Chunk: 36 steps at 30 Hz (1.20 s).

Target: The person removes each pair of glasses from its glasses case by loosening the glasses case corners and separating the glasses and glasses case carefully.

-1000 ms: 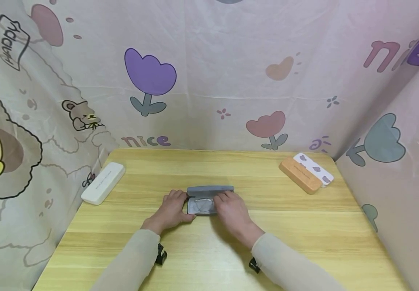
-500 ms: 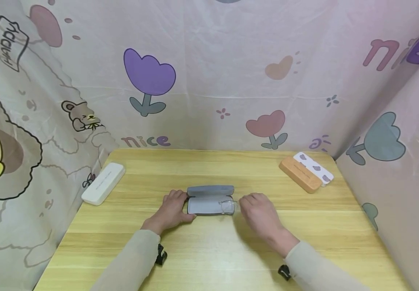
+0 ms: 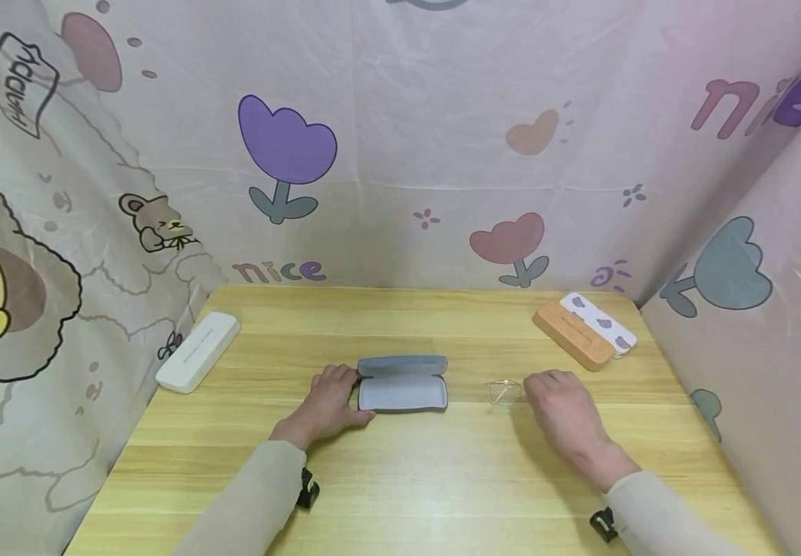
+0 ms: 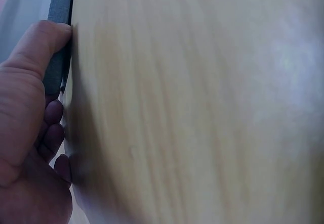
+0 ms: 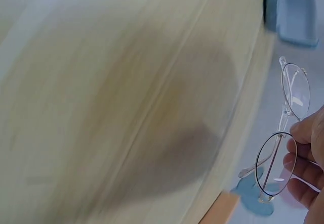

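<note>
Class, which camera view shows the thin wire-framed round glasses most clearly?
The right wrist view: the thin wire-framed round glasses fill its right side, both lenses visible, pinched by the right hand. The head view shows only a faint small outline. The left wrist view shows none of them.

back curtain: "nice" printed low at my left
right curtain: "nice" near the top
</note>
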{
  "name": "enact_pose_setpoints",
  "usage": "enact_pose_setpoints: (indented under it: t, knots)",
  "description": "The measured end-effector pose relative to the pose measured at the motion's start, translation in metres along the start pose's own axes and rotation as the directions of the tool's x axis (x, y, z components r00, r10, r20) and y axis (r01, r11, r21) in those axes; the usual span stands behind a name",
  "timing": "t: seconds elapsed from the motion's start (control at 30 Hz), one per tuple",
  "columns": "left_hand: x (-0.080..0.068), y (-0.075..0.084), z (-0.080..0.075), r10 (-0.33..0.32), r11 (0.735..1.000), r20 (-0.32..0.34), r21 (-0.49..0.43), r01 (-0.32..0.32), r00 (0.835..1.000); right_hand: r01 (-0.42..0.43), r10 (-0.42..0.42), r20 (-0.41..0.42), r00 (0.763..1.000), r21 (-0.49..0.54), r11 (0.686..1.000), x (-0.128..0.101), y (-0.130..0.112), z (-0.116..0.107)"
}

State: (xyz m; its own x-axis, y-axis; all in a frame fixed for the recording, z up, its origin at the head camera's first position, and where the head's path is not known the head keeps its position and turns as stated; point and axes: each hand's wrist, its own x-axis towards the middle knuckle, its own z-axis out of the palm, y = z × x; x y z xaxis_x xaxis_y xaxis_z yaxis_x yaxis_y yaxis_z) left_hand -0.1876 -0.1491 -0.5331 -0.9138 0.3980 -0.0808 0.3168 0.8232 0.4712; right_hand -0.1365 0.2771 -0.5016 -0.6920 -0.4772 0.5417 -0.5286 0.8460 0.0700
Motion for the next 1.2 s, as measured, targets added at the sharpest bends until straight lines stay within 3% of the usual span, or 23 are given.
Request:
enact_pose_setpoints:
  t: [0.4,0.83,1.2]
  knots:
    - [-0.004,-0.003,-0.002,-0.008,1.0,-0.009,-0.006,0.008,1.0,-0.117,0.128,0.199,0.972,-0.067,0.991,-0.025,0.054,0.001]
    - [-0.003,0.002,-0.001,0.004,1.0,-0.004,-0.015,-0.004,1.0,-0.177,0.203,0.269,0.942,-0.118,0.977,-0.054,0.118,-0.014]
    - [-0.003,0.0,-0.001,0.009,1.0,-0.006,-0.019,-0.009,1.0,-0.183,0.212,0.303,0.929,-0.12,0.976,-0.057,0.136,-0.022]
